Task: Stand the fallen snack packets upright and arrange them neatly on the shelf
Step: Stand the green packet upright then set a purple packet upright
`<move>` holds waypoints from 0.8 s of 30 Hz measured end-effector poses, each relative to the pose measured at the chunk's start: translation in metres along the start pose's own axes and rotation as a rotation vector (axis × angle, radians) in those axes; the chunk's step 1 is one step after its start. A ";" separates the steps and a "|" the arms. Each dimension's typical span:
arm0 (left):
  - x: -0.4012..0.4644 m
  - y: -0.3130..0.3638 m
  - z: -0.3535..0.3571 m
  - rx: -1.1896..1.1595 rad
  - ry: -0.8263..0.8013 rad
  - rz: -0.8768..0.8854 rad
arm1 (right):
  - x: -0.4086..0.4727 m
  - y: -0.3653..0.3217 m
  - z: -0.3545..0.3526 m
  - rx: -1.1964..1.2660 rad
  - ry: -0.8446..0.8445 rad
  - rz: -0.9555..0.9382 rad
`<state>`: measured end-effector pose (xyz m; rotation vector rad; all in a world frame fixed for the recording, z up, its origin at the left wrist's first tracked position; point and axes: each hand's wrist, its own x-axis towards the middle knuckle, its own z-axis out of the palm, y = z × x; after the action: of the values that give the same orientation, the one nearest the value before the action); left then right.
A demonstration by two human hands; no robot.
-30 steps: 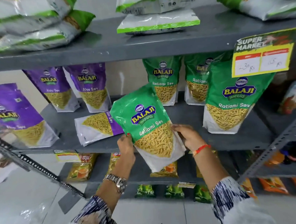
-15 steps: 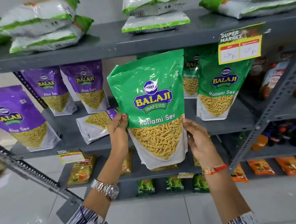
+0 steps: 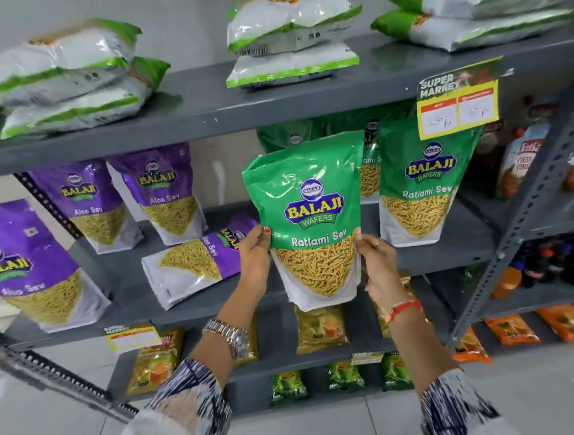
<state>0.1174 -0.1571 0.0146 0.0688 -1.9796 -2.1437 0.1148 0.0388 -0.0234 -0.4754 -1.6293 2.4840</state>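
Observation:
I hold a green Ratlami Sev packet (image 3: 312, 212) upright in front of the middle shelf (image 3: 447, 258), its bottom just past the shelf's front edge. My left hand (image 3: 254, 255) grips its left side and my right hand (image 3: 376, 266) grips its right side. Another green Ratlami Sev packet (image 3: 420, 183) stands upright to the right, with more green ones behind. A purple Aloo Sev packet (image 3: 194, 258) lies fallen on its side on the shelf, left of my left hand. Three purple Aloo Sev packets (image 3: 168, 197) stand upright further left.
Green-and-white packets (image 3: 290, 44) lie stacked on the top shelf. A yellow price tag (image 3: 457, 105) hangs from that shelf's edge at the right. Small yellow and green sachets (image 3: 319, 328) fill the lower shelves. A slotted steel upright (image 3: 524, 211) borders the right side.
The green packet went from tilted and low to upright and raised level with the middle shelf. Both hands kept hold of its sides and moved up and forward with it.

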 end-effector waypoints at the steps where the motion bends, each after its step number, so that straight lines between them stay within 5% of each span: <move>1: 0.008 0.000 0.005 -0.008 -0.014 -0.013 | 0.009 -0.001 0.002 -0.003 0.031 -0.021; 13: 0.091 -0.019 0.056 -0.016 -0.085 -0.088 | 0.118 0.000 0.008 -0.016 0.206 -0.030; 24: 0.089 -0.029 0.051 -0.019 -0.018 0.009 | 0.102 0.002 0.001 -0.088 0.261 -0.232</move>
<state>0.0180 -0.1228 0.0004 0.0378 -1.9648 -2.1653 0.0191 0.0657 -0.0444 -0.5587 -1.5928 2.0946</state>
